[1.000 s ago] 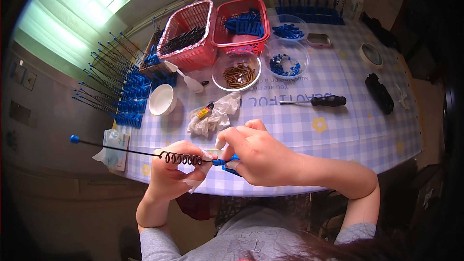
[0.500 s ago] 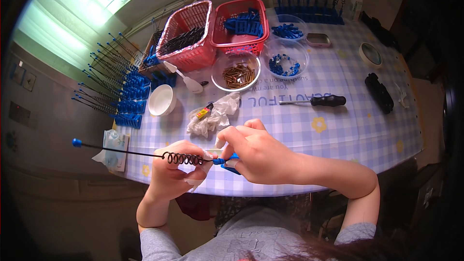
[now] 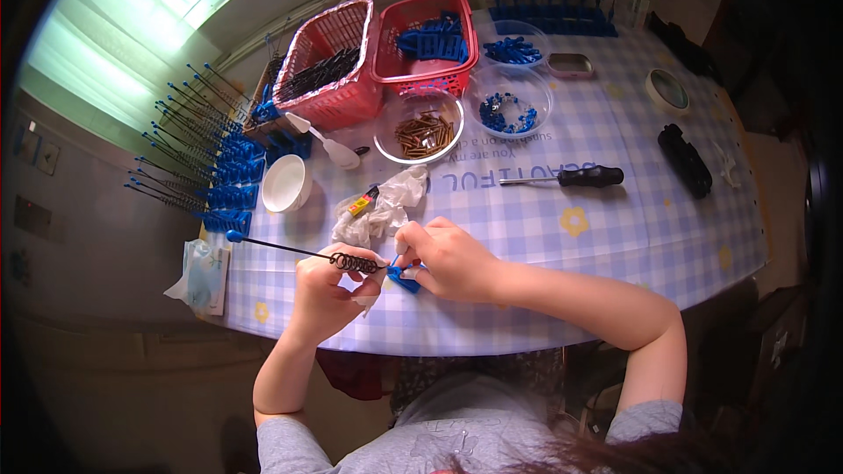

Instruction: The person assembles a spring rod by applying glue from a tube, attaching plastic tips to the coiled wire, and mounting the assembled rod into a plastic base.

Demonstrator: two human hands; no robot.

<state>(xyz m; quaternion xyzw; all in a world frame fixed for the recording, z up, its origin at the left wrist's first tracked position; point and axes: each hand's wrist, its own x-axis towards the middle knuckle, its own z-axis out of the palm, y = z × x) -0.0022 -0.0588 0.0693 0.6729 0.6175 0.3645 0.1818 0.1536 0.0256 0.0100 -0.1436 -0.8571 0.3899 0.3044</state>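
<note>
My left hand (image 3: 321, 297) is closed around a black wire rod with a coiled spring section (image 3: 355, 262). A blue ball tip (image 3: 234, 236) caps the rod's far-left end. At the rod's other end sits a small blue plastic base (image 3: 403, 278), pinched by my right hand (image 3: 455, 260). The two parts meet between my hands, just above the tablecloth; my fingers partly cover the joint. White wrapping shows on several fingertips. Just beyond my hands lie crumpled white tissue (image 3: 406, 196) and a small yellow-and-black tube (image 3: 362, 201).
Behind stand a white cup (image 3: 286, 183), clear bowls of brass pins (image 3: 425, 136) and blue-and-clear bits (image 3: 508, 112), and pink (image 3: 332, 107) and red baskets (image 3: 425, 77). A screwdriver (image 3: 590, 177) lies right. Blue-based spring rods (image 3: 233, 196) stand left, more at the back (image 3: 553, 23).
Both hands have moved slightly away from me, carrying the rod and base. The rod's blue tip has shifted right, and the rod slants more.
</note>
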